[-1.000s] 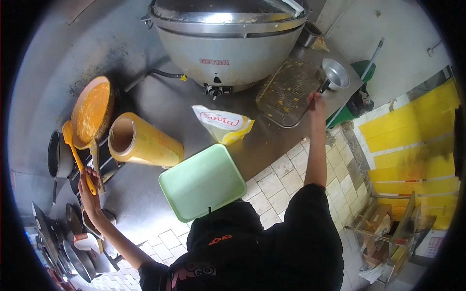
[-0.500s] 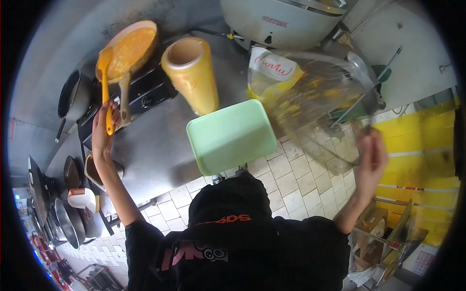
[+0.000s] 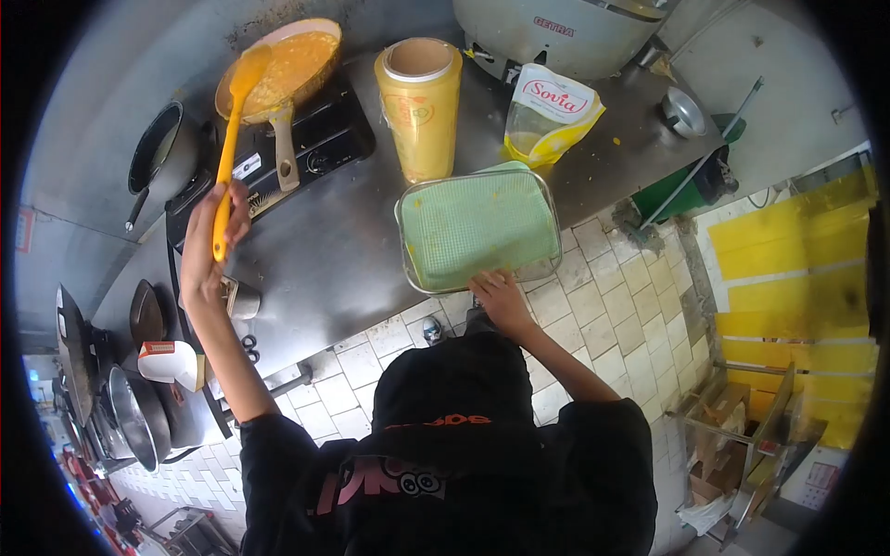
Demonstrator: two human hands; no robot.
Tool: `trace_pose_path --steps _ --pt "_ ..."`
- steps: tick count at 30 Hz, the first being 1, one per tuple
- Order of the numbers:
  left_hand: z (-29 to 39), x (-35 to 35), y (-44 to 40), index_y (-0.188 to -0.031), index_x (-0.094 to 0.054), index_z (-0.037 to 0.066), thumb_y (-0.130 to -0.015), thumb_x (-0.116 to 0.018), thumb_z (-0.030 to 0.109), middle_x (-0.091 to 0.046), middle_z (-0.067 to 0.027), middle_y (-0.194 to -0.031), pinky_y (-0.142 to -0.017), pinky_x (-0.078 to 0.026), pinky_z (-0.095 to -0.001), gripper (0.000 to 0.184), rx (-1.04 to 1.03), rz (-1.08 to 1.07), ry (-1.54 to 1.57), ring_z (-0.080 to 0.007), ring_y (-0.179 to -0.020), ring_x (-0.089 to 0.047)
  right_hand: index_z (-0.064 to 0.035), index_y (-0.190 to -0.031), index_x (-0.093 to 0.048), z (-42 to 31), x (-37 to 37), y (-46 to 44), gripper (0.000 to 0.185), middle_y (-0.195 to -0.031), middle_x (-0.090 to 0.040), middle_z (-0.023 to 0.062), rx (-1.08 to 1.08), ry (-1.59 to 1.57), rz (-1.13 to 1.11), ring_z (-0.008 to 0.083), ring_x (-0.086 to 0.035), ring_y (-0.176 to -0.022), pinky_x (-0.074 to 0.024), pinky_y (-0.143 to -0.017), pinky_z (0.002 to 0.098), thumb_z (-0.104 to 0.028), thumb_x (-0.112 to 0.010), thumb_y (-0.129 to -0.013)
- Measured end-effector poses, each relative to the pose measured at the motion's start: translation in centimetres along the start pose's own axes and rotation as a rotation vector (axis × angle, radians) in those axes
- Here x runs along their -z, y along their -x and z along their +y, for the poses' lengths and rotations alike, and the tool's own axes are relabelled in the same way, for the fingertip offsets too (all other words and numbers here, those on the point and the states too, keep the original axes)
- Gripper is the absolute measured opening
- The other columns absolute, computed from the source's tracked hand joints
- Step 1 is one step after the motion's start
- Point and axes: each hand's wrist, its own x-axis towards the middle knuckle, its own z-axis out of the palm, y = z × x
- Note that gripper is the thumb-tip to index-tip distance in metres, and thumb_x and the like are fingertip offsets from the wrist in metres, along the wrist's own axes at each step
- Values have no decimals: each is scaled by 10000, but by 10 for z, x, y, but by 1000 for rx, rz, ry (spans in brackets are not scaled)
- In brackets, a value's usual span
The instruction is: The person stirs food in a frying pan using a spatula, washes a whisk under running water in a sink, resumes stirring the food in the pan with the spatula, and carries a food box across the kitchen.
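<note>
My left hand (image 3: 209, 236) is closed round the handle of an orange spatula (image 3: 232, 148). Its head lies over the left rim of a frying pan (image 3: 292, 79), which holds an orange, lumpy sauce. At the counter's front edge, a rectangular wire mesh basket (image 3: 554, 208) lies over a pale green tray (image 3: 505, 169). My right hand (image 3: 499, 298) grips the basket's near rim, fingertips partly over the mesh. A few small yellow bits show on the mesh. Just beyond the basket stands a large roll of cling film (image 3: 422, 116).
The frying pan sits on a black gas stove (image 3: 338, 139). A Sovia pouch (image 3: 553, 111) and a metal bowl (image 3: 683, 113) stand on the steel counter (image 3: 324, 269). A large Getra cooker (image 3: 565, 37) is behind. At far left are a dark pan (image 3: 167, 153) and several more pans.
My right hand has brought the mesh basket from the right onto the green tray. The yellow pieces seen near it earlier are mostly gone from view. My left hand still holds the spatula.
</note>
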Motion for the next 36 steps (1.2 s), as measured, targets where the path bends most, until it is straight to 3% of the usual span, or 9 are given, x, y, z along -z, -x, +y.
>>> trace_pose_path --steps 5,10,15,21,23,26,28,32,36 --pt "-15 17 51 -788 -442 21 -867 -401 269 -368 7 -517 -366 -259 -176 264 85 -157 4 -47 -369 -314 -56 -1088 -501 8 5 -10 343 -1152 -479 120 -148 97 84 248 -302 -1208 -200 -1002 482 -84 -472 -747" --pt "-43 19 88 -786 -476 5 -851 -430 264 -439 -29 -592 -347 -320 -186 271 255 -315 -54 -69 -384 -398 -66 -1116 -487 -10 51 2 378 -1169 -410 151 -343 -65 297 337 -321 -1162 -266 -958 469 -79 -541 -742" --pt "-101 -61 58 -847 -484 8 -879 -416 226 -463 -13 -629 -408 -353 -179 230 508 -651 -163 -68 -470 -444 -61 -1123 -469 -15 61 42 402 -1114 -385 162 -525 -171 416 358 -361 -1098 -322 -910 423 -42 -566 -734" --pt "-178 -148 17 -836 -545 19 -868 -435 283 -505 -21 -637 -458 -383 -198 288 533 -727 -242 -65 -548 -496 -45 -1133 -437 10 45 105 382 -1047 -399 181 -813 -370 427 333 -423 -986 -371 -849 380 -32 -538 -765" --pt "-179 -157 8 -850 -534 -27 -857 -452 349 -546 -98 -664 -519 -434 -267 386 464 -557 -795 -166 -577 -553 -44 -1134 -437 19 42 140 380 -1049 -396 181 -866 -349 420 331 -425 -984 -384 -834 371 -41 -538 -768" --pt "-179 -162 8 -958 -509 -43 -841 -455 388 -562 -196 -857 -633 -462 -341 450 274 -189 -1149 -285 -771 -579 -37 -1131 -437 42 21 212 373 -1041 -399 182 -914 -241 366 325 -430 -974 -402 -805 353 -76 -539 -774" --pt "-197 -150 9 -997 -487 -39 -832 -462 396 -538 -224 -924 -675 -453 -383 465 206 -27 -1294 -333 -839 -549 7 -1085 -450 49 5 269 336 -991 -464 210 -1198 -524 390 359 -410 -967 -338 -852 432 -108 -526 -779" --pt "-182 -216 30 -1090 -431 -11 -817 -481 392 -459 -264 -1077 -742 -423 -478 489 73 355 -1769 -425 -973 -461 -36 -949 -524 83 -32 408 272 -853 -479 161 -1283 -387 4 289 -462 -733 -419 -666 369 -136 -597 -706" --pt "-176 -338 39 -1090 -438 6 -822 -488 362 -521 -225 -1016 -740 -435 -434 448 127 231 -1464 -384 -906 -515 -59 -839 -527 148 -33 493 174 -711 -497 158 -913 -244 70 315 -475 -648 -392 -620 406 -152 -595 -708"
